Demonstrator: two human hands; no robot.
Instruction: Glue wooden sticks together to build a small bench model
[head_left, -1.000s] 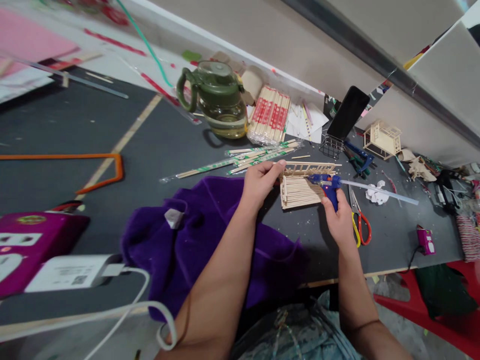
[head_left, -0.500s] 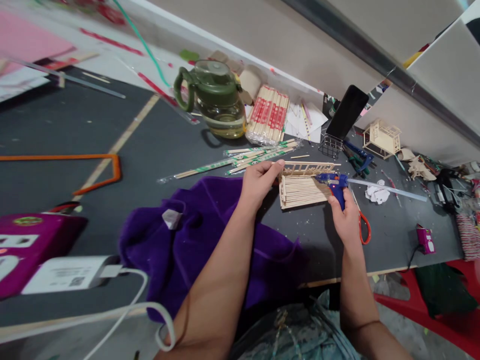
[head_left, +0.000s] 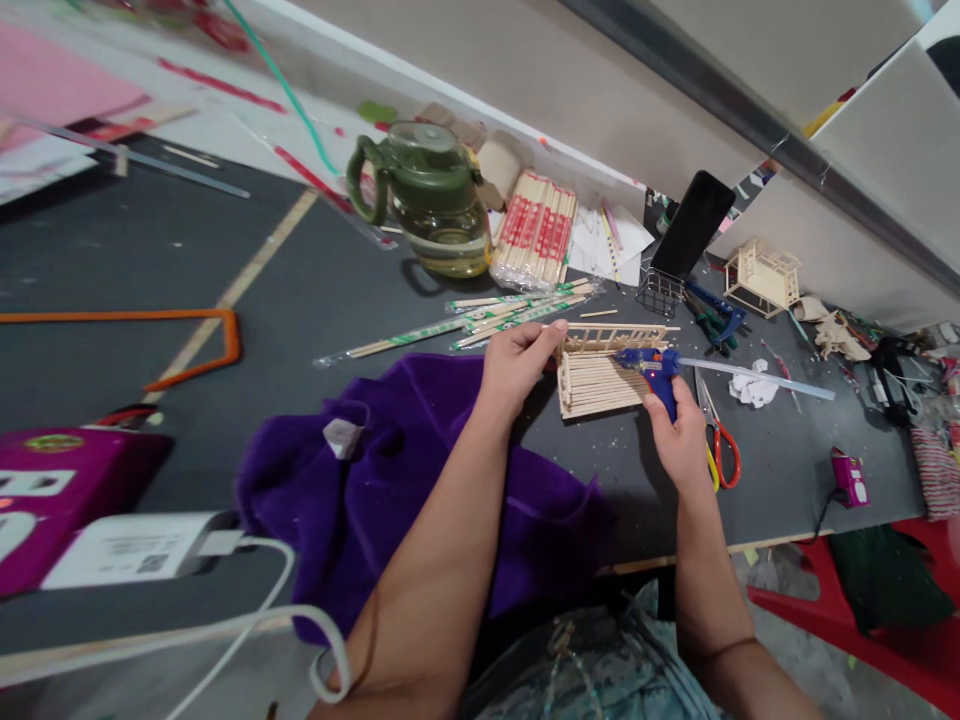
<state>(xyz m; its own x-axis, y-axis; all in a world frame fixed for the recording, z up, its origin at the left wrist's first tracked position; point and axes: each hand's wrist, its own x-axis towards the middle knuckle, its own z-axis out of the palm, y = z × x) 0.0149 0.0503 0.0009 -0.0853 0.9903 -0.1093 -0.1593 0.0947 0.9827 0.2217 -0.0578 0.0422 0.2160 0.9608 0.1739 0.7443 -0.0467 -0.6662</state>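
Note:
My left hand (head_left: 520,368) pinches the left end of a small railing (head_left: 619,337) made of thin wooden sticks. The railing stands along the far edge of a flat panel (head_left: 600,388) of sticks laid side by side, on the dark table. In my right hand (head_left: 677,430) is a blue glue gun (head_left: 658,371), with a long clear glue stick (head_left: 757,378) poking out of its back. Its nozzle points left, at the seam between panel and railing; whether it touches is too small to tell. Scissors (head_left: 721,445) with red and yellow handles lie right of my right hand.
A purple cloth (head_left: 360,490) is bunched at the near left. Behind the panel lie wrapped chopsticks (head_left: 517,312), a teapot (head_left: 442,215) and a chopstick bundle (head_left: 536,225). A phone (head_left: 694,225) leans on a wire stand, left of a small stick model (head_left: 761,280).
My right hand has moved the glue gun left along the seam, uncovering more of the scissors. My left hand has stayed on the railing's end.

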